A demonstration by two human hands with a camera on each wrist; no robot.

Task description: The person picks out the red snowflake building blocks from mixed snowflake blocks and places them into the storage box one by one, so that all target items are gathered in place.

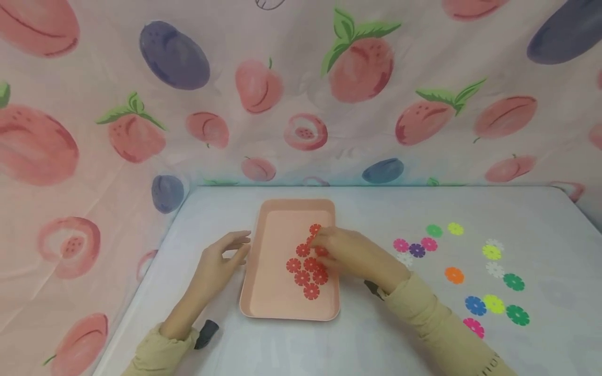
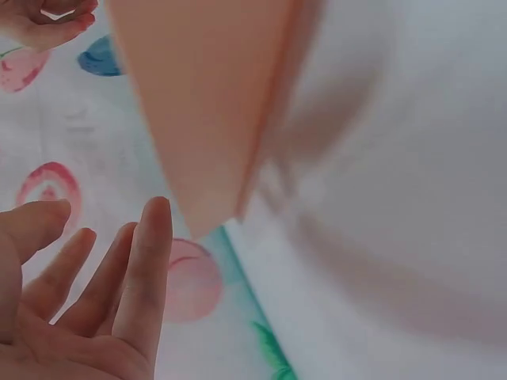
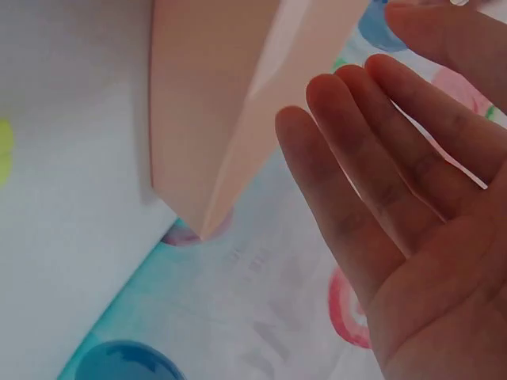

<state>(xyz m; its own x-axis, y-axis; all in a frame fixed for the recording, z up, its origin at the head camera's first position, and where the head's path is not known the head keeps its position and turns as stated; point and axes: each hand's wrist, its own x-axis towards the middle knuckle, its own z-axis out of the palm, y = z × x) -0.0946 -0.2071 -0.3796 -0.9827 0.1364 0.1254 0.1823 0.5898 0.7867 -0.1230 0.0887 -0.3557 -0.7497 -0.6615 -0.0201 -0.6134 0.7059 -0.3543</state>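
Observation:
A pink rectangular tray [image 1: 273,308] lies on the white table with several red notched plastic discs [image 1: 302,277] grouped in its right half. Over the tray's right side is my right hand [image 1: 350,256], hiding some of the discs. The right wrist view shows that hand [image 3: 428,190] with its fingers fairly straight and nothing visible between them. My left hand [image 1: 218,266] is beside the tray's left rim, fingers loosely bent and holding nothing. In the left wrist view the left hand [image 2: 95,293] has its fingers spread near the tray's side [image 2: 206,119].
To the right of the tray lie several loose notched discs, among them an orange disc [image 1: 454,275], a purple disc [image 1: 416,250], a blue disc [image 1: 475,305] and a green disc [image 1: 517,315]. A fruit-patterned cloth [image 1: 291,94] hangs behind the table and on its left.

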